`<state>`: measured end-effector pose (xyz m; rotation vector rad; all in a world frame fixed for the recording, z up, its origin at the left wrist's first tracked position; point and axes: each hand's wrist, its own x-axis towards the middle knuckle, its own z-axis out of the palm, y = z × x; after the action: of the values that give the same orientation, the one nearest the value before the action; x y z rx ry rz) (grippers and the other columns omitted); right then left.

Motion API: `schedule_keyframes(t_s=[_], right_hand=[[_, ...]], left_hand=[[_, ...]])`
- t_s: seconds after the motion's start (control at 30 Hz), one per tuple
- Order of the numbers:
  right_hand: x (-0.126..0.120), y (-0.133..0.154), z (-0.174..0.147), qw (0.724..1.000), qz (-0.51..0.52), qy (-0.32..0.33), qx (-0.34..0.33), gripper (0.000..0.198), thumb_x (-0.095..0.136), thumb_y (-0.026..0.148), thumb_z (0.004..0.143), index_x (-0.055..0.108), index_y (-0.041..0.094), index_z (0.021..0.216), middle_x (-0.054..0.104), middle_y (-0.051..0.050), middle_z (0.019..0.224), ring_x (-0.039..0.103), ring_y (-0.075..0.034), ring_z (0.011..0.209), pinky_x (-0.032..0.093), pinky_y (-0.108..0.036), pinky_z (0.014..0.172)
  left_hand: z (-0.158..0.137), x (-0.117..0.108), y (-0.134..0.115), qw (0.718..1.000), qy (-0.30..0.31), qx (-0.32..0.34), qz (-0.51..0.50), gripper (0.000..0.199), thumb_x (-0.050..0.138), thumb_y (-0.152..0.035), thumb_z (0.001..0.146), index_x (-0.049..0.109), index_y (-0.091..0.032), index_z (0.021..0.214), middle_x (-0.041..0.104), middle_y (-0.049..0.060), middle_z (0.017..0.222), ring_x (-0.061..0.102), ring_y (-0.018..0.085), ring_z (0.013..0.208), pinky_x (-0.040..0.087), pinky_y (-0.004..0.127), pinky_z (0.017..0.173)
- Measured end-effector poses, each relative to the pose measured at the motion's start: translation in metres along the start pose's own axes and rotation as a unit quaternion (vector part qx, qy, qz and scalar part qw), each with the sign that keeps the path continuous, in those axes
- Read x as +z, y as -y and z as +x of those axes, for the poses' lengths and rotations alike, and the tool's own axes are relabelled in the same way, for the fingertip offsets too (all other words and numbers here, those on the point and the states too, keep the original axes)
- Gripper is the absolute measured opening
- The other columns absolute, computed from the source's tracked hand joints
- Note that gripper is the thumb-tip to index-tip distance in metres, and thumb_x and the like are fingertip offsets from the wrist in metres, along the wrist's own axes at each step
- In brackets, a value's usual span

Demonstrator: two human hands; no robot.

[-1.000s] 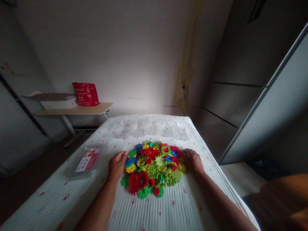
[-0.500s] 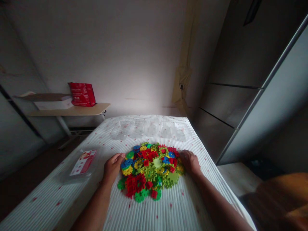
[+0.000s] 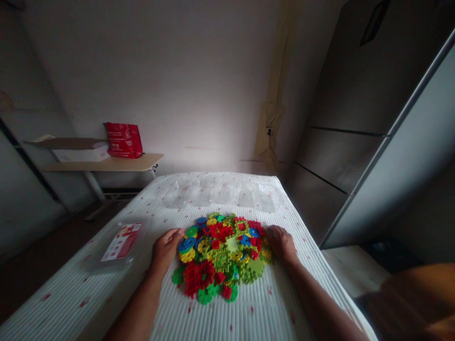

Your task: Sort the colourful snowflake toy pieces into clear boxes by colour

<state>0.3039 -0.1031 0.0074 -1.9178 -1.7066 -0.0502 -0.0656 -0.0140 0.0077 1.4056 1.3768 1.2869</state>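
A heap of plastic interlocking building pieces in red, green, yellow and blue lies in front of me. Some are round notched discs, others square with toothed edges. At the heap's left edge rests my left hand, fingers loosely stretched towards the pieces and holding nothing I can see. On the opposite side my right hand lies palm down, its fingertips close against the heap and holding no visible piece. Whether either hand touches the pieces is hard to tell.
Behind the heap, a row of several clear plastic containers stands on the white ribbed cover. A clear lidded box with a red and white label sits at left. Beyond, a side table bears a red bag and a white box.
The view has shifted slightly. Both hands stay beside the heap, and the pieces look unmoved.
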Motion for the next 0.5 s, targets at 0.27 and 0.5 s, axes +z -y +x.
schedule_keyframes(t_s=[0.27,0.5], right_hand=[[0.003,-0.009,0.001,0.997,0.075,-0.013,0.009,0.029,0.041,0.034,0.084,0.064,0.020,0.096,0.068,-0.008,0.100,0.061,-0.022,0.095,0.046,-0.034,0.085],[-0.008,-0.014,0.011,0.980,0.184,-0.043,0.068,0.037,0.044,0.041,0.079,0.062,0.018,0.101,0.070,-0.010,0.097,0.067,-0.021,0.079,0.051,-0.031,0.068]], left_hand=[[0.005,0.001,0.009,1.000,0.000,0.004,-0.026,0.048,0.060,-0.056,0.065,0.067,-0.013,0.085,0.072,0.009,0.083,0.067,0.024,0.082,0.052,0.031,0.074],[0.000,0.003,0.004,1.000,0.000,0.006,-0.018,0.046,0.060,-0.055,0.066,0.067,-0.013,0.083,0.072,0.009,0.080,0.067,0.023,0.078,0.051,0.029,0.070]])
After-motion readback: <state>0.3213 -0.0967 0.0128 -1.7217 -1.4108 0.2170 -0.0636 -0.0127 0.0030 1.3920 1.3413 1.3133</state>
